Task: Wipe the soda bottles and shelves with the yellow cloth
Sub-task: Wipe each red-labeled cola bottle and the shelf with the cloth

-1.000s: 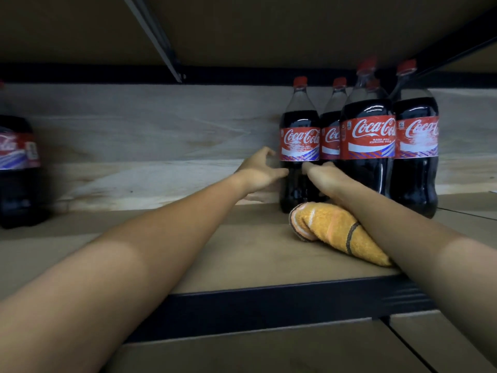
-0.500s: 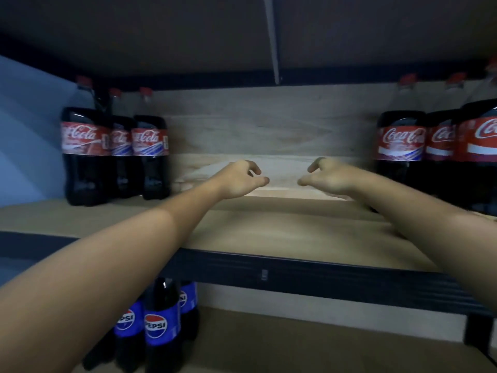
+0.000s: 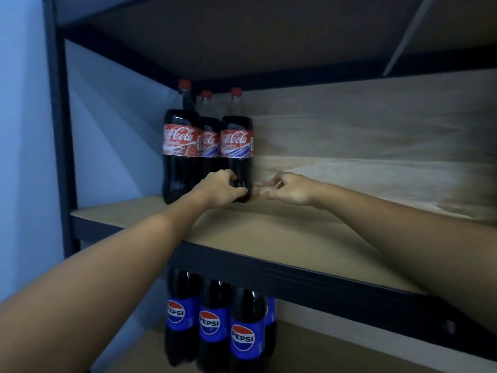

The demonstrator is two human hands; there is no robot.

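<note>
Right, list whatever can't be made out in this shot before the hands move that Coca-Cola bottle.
Head view only:
- Yellow cloth: nowhere in frame.
- Base of the right Coca-Cola bottle: covered by the left hand.
- Right hand: fingertips blurred; contact with that bottle unclear.
- Middle Coca-Cola bottle: mostly hidden behind its neighbours.
- Pepsi bottles: caps hidden by the shelf edge.
- Label small print: too blurred to read.

Dim blue wall [image 3: 24, 157] beside dark metal rack upright [image 3: 60, 130]

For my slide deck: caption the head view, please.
Left hand grips a Coca-Cola bottle; right hand reaches beside it.
</note>
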